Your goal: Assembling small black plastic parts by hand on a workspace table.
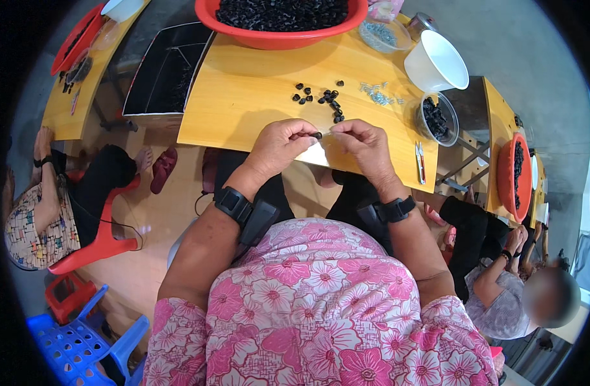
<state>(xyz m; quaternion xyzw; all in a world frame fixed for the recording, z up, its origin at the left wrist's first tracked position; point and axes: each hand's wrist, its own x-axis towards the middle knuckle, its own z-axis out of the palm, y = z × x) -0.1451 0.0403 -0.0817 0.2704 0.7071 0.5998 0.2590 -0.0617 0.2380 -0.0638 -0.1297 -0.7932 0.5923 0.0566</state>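
My left hand (pixel 280 145) is closed in a pinch on a small black plastic part (pixel 317 135), held over the near edge of the yellow table (pixel 243 90). Close by on its right, my right hand (pixel 365 147) also pinches; the tiny pale piece at its fingertips is too small to name. Just beyond both hands lie several loose black parts (pixel 334 104) like the held one. To their right is a scatter of small silvery, spring-like pieces (pixel 380 96). Small snips with red on the handles (pixel 420 163) lie right of my right hand.
A red basin (pixel 279 42) heaped with black parts stands at the far edge. At the right are a clear bowl of silvery pieces (pixel 383 37), a white bowl (pixel 440 61) and a clear tub of black parts (pixel 436 121). Other people sit at tables on both sides.
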